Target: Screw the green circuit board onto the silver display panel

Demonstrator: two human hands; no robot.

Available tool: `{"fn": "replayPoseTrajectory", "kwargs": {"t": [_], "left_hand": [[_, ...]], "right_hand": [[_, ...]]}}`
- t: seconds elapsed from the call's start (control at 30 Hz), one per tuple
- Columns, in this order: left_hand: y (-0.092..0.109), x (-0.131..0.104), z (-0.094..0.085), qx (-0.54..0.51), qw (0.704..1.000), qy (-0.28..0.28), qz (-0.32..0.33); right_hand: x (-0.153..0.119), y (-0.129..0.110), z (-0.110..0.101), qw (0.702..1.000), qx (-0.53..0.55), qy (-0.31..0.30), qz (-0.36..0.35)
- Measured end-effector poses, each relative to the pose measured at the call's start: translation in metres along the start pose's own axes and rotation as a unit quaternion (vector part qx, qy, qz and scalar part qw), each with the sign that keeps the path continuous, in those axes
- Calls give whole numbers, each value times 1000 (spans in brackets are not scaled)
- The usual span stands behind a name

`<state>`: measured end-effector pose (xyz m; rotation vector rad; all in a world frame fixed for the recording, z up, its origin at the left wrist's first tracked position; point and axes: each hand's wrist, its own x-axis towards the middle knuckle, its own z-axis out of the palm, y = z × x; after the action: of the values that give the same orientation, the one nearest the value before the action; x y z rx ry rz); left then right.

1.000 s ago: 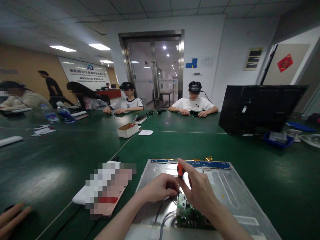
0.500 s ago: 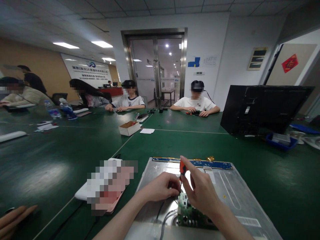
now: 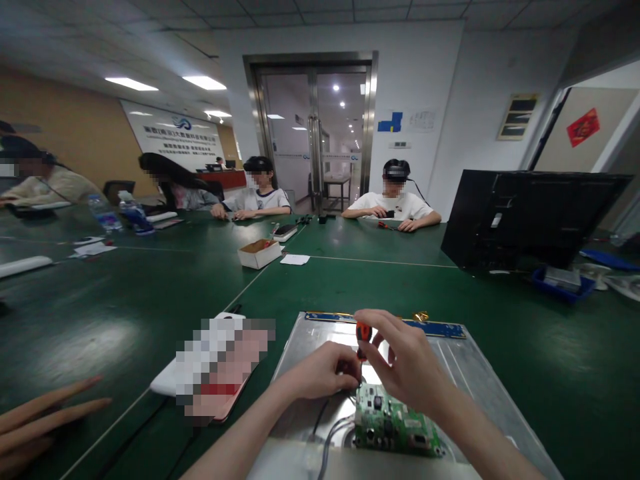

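A metal panel [image 3: 300, 427] lies on the green table before me, with a blue strip board [image 3: 443, 329] along its far edge. On it sits a green circuit board [image 3: 395, 423] with grey cables at its left. My right hand [image 3: 407, 357] grips the orange and black handle of an upright screwdriver [image 3: 363, 333], whose shaft points down at the board's far left corner. Beside the shaft, my left hand [image 3: 325, 370] is closed in a pinch; what its fingertips hold is too small to make out.
Left of the panel lie a white device [image 3: 165, 381] and a pink phone [image 3: 230, 403]. Another person's hand [image 3: 45, 417] rests at the lower left. Farther off are an open box [image 3: 260, 255], a black monitor [image 3: 530, 220] and a blue tray [image 3: 563, 283].
My right hand has shifted its grip on the screwdriver and its fingers have spread, showing more of the circuit board. The other person's hand at lower left has moved further into view.
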<state>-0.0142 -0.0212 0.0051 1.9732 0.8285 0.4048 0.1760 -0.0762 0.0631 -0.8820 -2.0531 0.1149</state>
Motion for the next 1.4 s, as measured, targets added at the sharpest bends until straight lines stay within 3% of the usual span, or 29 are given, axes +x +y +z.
{"fn": "replayPoseTrajectory", "kwargs": {"t": [0.13, 0.3, 0.43, 0.67, 0.87, 1.2, 1.4], "left_hand": [[1, 0, 0, 3, 1000, 1, 2], [1, 1, -2, 8, 1000, 0, 7], [2, 0, -2, 12, 1000, 2, 10], [1, -2, 1, 14, 1000, 4, 4], [7, -4, -2, 25, 1000, 4, -3], [1, -1, -2, 19, 1000, -9, -5], [4, -2, -4, 22, 1000, -4, -2]], "right_hand": [[22, -9, -15, 989, -112, -68, 74], [40, -19, -19, 955, -240, -160, 64], [40, -17, -19, 952, -223, -193, 79], [40, -14, -42, 954, -101, -271, 86], [46, -14, -37, 944, -171, -260, 113], [43, -16, -44, 951, -123, -274, 67], [45, -15, -37, 945, -173, -266, 75]]}}
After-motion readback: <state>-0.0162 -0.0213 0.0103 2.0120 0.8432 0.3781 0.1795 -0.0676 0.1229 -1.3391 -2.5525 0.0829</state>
